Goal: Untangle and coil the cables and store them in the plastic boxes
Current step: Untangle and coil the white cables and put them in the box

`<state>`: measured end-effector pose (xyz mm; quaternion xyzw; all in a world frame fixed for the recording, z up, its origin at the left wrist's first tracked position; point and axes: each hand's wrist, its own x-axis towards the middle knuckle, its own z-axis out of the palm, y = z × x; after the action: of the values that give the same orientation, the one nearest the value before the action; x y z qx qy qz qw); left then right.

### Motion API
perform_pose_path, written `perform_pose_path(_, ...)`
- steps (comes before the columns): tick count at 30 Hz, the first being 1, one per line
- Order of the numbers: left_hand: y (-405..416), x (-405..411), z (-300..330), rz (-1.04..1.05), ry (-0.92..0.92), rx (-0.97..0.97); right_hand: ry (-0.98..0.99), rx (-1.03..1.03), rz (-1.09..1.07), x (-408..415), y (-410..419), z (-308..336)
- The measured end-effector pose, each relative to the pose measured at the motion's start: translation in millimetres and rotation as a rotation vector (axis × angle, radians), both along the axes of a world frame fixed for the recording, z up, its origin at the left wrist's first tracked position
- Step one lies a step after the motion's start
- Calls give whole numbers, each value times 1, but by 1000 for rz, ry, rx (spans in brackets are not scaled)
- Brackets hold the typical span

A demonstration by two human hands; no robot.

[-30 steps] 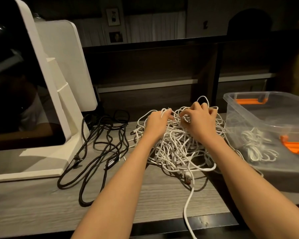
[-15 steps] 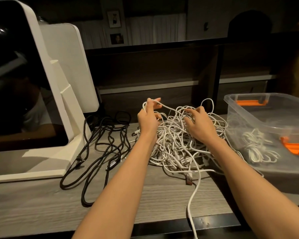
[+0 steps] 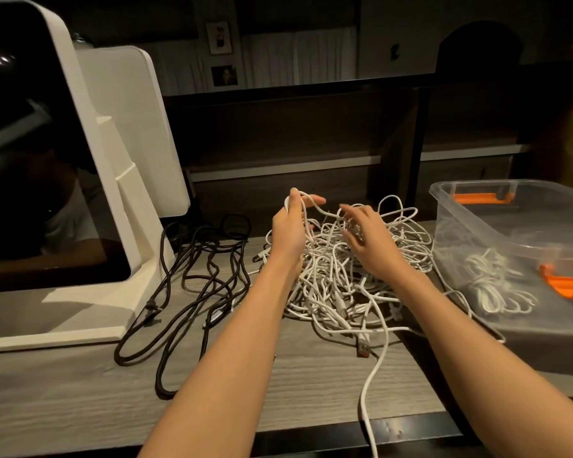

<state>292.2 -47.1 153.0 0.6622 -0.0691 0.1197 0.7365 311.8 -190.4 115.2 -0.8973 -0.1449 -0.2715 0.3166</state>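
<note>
A loose white cable end (image 3: 366, 408) is being trailed toward the near edge of the grey wood-grain table (image 3: 80, 401). Beyond, the tangled heap of thin white cables (image 3: 341, 285) is lying directly under the right hand (image 3: 369, 241), fingers spread; a loop is being pinched aloft by the left hand (image 3: 288, 226). One white coil (image 3: 490, 282) is being held in the clear plastic box with orange latches (image 3: 470, 193), rightward.

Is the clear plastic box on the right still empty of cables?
No, a coiled white cable already lies on the bottom of the clear plastic box with orange handles.
</note>
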Motion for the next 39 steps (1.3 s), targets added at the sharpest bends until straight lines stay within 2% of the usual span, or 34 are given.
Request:
perform_pose_path(6,-5,0,2,-89,78,-272,-47,-141,-100,5,0,-4)
perform_pose_path(11,2,2,9,-126,316,-532,-97,-184,-170,0,-4,-4)
perform_pose_path(15,8,7,6,-127,441,-564,-205,-233,-280,-5,-2,-1)
perform_pose_path(21,6,6,6,-154,364,-428,-247,-410,-245,-2,-1,-4)
perform_pose_path(25,6,9,-1,58,122,53,-455,-328,-202,-4,-4,-2)
perform_pose_path(31,-1,12,-7,98,-15,432,-642,-264,-123,-12,-2,4)
perform_pose_path(34,1,9,-5,56,-57,518,-673,-248,-134,-13,0,5)
perform_pose_path(39,-2,5,1,-181,-69,543,-607,-248,-195,-15,7,6)
